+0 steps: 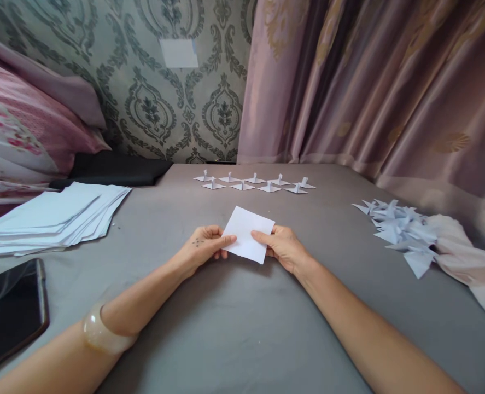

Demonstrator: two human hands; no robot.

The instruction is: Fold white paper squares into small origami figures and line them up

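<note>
A small white square of paper is held up over the middle of the grey surface, tilted slightly. My left hand pinches its left edge, thumb on top and fingers beneath. On the opposite edge, my right hand grips it the same way, the thumb lying on the face of the sheet. Whether the paper is one layer or folded, I cannot tell. Beyond it stand two rows of small folded paper figures with flat wings and upright middles. A pale bangle circles my left forearm.
To the left lie a stack of white paper sheets, a black folded item and a dark phone or tablet. A heap of folded white paper pieces rests at right, beside a pale cloth. Pink curtains hang behind.
</note>
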